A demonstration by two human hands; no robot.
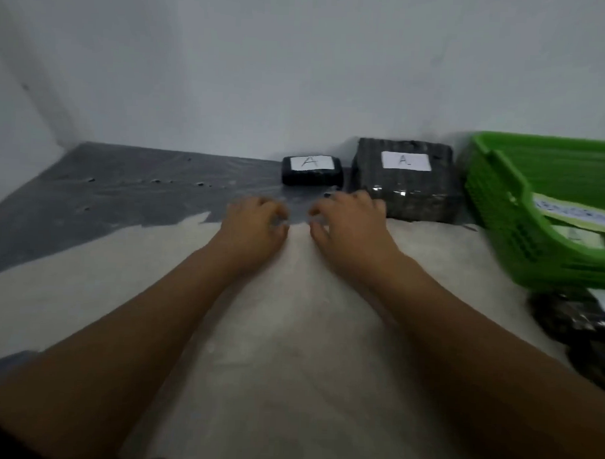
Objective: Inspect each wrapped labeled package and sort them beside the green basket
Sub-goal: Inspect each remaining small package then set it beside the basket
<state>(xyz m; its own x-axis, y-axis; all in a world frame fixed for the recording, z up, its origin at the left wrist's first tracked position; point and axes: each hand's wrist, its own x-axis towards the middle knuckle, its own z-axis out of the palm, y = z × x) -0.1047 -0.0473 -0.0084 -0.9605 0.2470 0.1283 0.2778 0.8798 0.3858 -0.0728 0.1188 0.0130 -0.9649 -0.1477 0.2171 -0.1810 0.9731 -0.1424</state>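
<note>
Nearest the person, both forearms reach out low over the pale floor (290, 332); it reads as a floor, though a low worktop is possible. The left hand (256, 224) and right hand (349, 224) hover side by side at the edge of a grey painted patch (141, 189). Their fingers are loosely curled and hold nothing. The fingertips are blurred, so I cannot tell whether they touch the surface. At near right a dark wrapped package (572, 317) lies just in front of the green basket (494, 208), cut off by the frame, its label unreadable. Inside the basket are more labelled items (576, 215), blurred. Farther off, against the wall (299, 74), the large package (404, 184) marked "A" stands just left of the basket. The small package (311, 171), also "A", sits just left of it across a narrow gap. The right hand is just beside the large package's front-left corner, perhaps touching it. The left hand is near the small package, in front of it and apart. Judgement: two A's are sorted and the hands are free between items. For the next pick, reach right, take one package with both hands and turn its label up to read it before placing. Same letters should go in the row along the wall; a different letter should start its own group on the grey patch.
</note>
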